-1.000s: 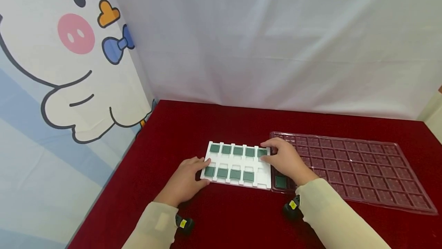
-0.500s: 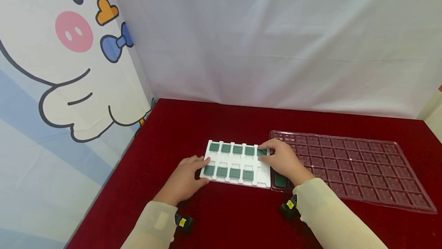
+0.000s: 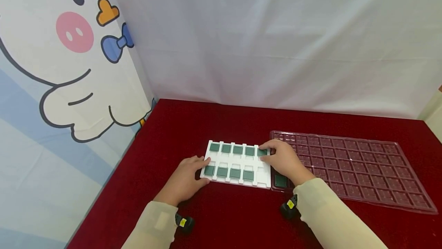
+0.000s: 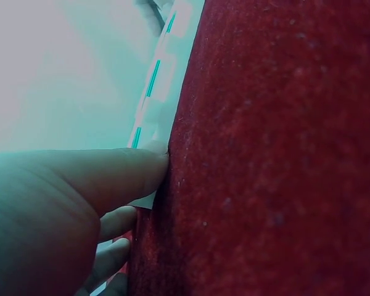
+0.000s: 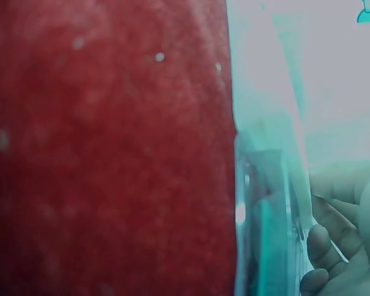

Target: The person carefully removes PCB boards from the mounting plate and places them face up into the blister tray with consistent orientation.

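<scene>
A white tray (image 3: 241,163) lies on the red cloth with green square chips (image 3: 237,150) in two rows of slots. My left hand (image 3: 183,180) holds its left end, the index finger at the left edge and the thumb at the front corner; in the left wrist view the thumb (image 4: 120,176) lies against the tray edge (image 4: 184,55). At the back right slot, thumb and index finger of my right hand (image 3: 284,161) pinch a green chip (image 3: 262,152), partly hidden by the fingers. The front right slot of the tray shows bare white.
A clear plastic tray (image 3: 359,168) with many square compartments adjoins the white tray on the right. One green chip (image 3: 280,181) sits in its front left compartment. A white curtain (image 3: 276,42) hangs behind the red table (image 3: 221,218); a cartoon-printed cloth (image 3: 93,99) is at the left.
My right hand has shifted very slightly left at the back right slot, its fingers still on the chip. My left hand and both trays hold their places; the view tilted slightly.
</scene>
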Motion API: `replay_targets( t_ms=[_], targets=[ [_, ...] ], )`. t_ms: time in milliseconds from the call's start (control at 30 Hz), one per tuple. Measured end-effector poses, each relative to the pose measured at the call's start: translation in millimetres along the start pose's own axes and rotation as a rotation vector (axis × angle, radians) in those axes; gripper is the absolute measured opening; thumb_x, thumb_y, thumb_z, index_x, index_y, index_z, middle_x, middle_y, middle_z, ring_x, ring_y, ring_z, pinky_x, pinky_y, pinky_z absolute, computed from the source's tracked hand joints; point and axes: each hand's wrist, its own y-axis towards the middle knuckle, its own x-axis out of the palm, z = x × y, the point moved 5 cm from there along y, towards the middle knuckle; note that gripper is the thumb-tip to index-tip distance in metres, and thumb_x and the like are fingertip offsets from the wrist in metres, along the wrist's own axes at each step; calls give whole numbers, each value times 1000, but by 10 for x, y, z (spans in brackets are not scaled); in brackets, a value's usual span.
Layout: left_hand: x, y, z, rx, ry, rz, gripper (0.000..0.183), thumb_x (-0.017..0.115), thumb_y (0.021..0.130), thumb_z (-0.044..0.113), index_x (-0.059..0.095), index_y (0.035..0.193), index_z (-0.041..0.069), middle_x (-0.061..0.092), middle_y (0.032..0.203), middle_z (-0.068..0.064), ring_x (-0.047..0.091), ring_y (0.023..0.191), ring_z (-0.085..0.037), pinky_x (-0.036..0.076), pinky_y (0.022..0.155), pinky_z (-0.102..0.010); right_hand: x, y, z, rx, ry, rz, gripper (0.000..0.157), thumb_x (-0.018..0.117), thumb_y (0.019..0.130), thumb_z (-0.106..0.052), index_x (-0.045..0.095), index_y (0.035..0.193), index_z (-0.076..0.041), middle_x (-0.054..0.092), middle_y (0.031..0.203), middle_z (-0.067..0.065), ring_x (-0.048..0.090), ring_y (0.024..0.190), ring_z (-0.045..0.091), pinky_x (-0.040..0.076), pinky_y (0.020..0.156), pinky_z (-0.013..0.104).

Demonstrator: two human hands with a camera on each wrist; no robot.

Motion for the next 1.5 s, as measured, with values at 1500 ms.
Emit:
replay_targets(
  t_ms=[1500],
  targets=[
    [-3, -2, 9, -10, 3, -5, 65, 80, 92, 20, 55, 152, 20, 47, 158, -6, 35, 148, -32, 36, 117, -50, -100, -259, -61, -87, -77, 42, 27, 77, 92, -6, 76, 118, -6, 67, 126, 12, 57, 96, 24, 50, 82, 42]
  ],
)
